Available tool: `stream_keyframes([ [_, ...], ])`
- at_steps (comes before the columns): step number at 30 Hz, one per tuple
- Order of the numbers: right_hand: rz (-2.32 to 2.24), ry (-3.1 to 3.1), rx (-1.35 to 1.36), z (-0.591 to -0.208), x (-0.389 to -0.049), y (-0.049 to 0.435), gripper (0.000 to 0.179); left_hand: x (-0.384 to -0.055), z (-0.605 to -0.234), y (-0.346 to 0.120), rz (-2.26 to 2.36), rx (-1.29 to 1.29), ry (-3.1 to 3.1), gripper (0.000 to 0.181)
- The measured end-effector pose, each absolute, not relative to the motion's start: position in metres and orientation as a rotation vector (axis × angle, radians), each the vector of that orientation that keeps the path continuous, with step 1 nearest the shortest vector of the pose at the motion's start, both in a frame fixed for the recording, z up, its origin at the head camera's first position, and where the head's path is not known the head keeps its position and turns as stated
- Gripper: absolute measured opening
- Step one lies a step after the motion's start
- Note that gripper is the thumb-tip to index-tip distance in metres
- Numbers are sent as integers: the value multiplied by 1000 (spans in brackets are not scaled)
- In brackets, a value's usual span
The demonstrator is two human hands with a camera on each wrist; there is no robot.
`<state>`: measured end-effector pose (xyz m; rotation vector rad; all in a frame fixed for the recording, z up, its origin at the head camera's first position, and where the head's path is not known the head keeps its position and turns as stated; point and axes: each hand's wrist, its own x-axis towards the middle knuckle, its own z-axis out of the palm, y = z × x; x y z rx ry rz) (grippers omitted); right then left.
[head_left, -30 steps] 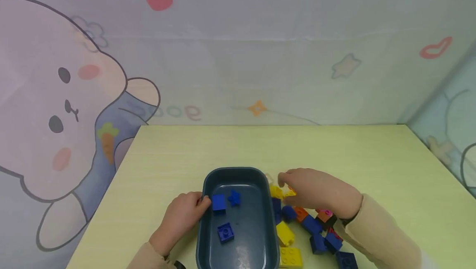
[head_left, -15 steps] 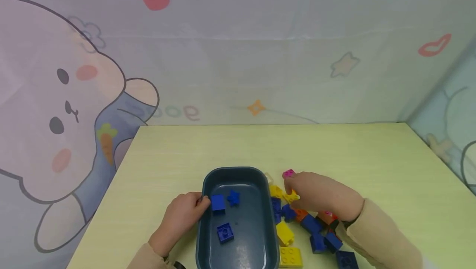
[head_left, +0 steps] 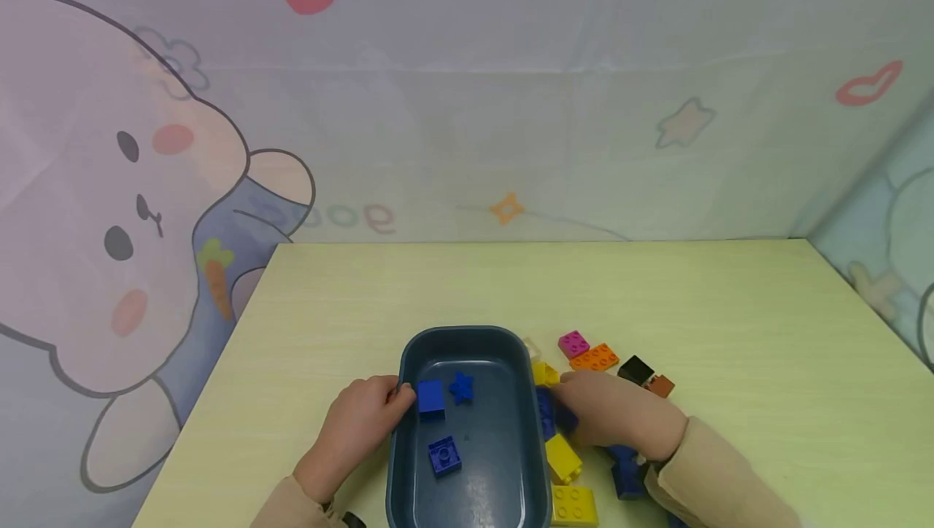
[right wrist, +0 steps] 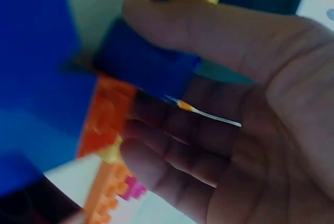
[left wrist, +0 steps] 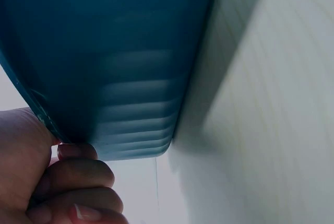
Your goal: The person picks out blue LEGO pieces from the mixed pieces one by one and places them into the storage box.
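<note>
At the left rim of a dark teal plastic tray (head_left: 499,431), my left hand (head_left: 357,422) grips with thumb over the edge; in the left wrist view its curled fingers (left wrist: 78,182) sit against the outer wall. Inside the tray lie a blue block (head_left: 430,400), a blue star piece (head_left: 461,388) and a dark blue square brick (head_left: 444,457). My right hand (head_left: 620,410) is among loose bricks right of the tray. Between its thumb and fingers it holds a dark blue brick (right wrist: 143,59), beside an orange brick (right wrist: 107,112) in the right wrist view.
Yellow bricks (head_left: 573,505) lie along the tray's right side. Behind the right hand are a pink brick (head_left: 574,344), an orange brick (head_left: 594,358), a black brick (head_left: 636,371) and a brown one (head_left: 660,386). More blue bricks (head_left: 627,479) lie near the right sleeve.
My right hand has moved nearer to me, from the yellow star-like piece to a dark blue brick. The pink, orange, black and brown bricks show more fully. The left hand stays on the tray.
</note>
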<state>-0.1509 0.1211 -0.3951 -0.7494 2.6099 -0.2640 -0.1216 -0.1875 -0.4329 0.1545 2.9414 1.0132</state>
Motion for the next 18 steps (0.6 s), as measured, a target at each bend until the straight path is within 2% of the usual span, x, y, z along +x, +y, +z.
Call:
stream_keyframes([
  [6, -294, 2630, -651, -401, -148, 118, 31, -121, -430, -187, 1009, 160, 2938, 37],
  [18, -316, 2594, -611, -403, -149, 119, 32, -121, -430, -187, 1030, 151, 2918, 35],
])
